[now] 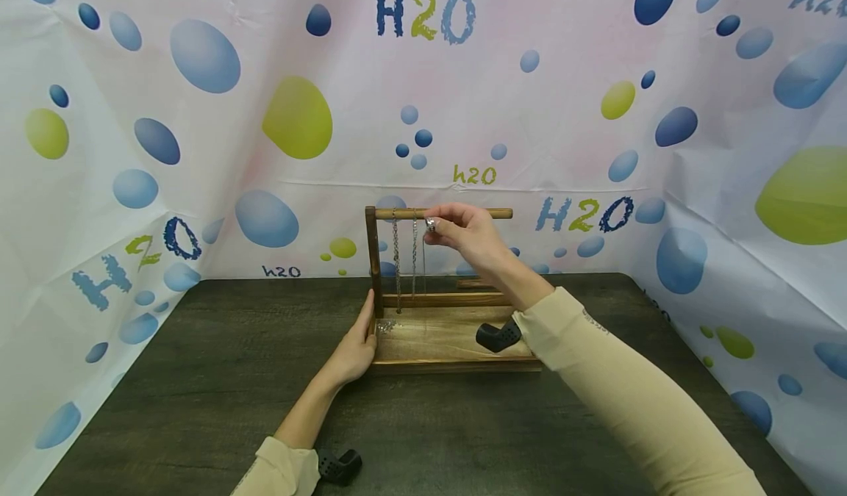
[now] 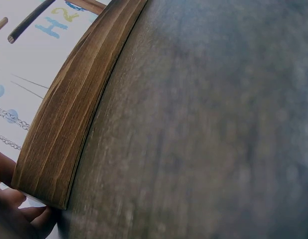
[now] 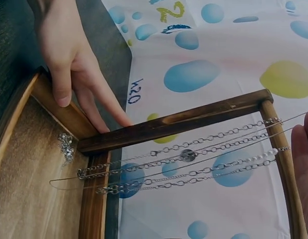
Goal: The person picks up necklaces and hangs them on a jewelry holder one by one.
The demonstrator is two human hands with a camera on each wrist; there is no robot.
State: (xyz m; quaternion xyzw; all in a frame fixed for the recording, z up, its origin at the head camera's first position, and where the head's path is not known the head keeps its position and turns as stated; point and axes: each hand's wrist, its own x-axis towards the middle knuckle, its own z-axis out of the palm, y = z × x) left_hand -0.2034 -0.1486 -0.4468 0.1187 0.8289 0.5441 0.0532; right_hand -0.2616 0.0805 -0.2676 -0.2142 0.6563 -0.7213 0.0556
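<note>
A wooden jewelry stand [image 1: 456, 364] with a post, a top bar and a shallow tray stands on the dark table. My left hand [image 1: 354, 349] holds its left edge, thumb on one side of the wood and fingers on the other. Near the top bar [image 1: 503, 213], my right hand [image 1: 470, 235] pinches a thin necklace [image 3: 69, 188], whose narrow loop hangs down. Something small and silvery [image 1: 431, 224] shows at those fingertips. Silver chains [image 1: 396, 253] hang from the bar beside that hand, one with white beads [image 3: 261, 157]. Where the thin strand ends at the fingers is hidden.
A small heap of silver chain [image 3: 66, 147] lies in the tray's left corner. Behind the stand hangs a white backdrop [image 1: 370, 151] with printed drops. A black strap piece [image 1: 498, 336] sits at the right wrist, another [image 1: 340, 467] at the left.
</note>
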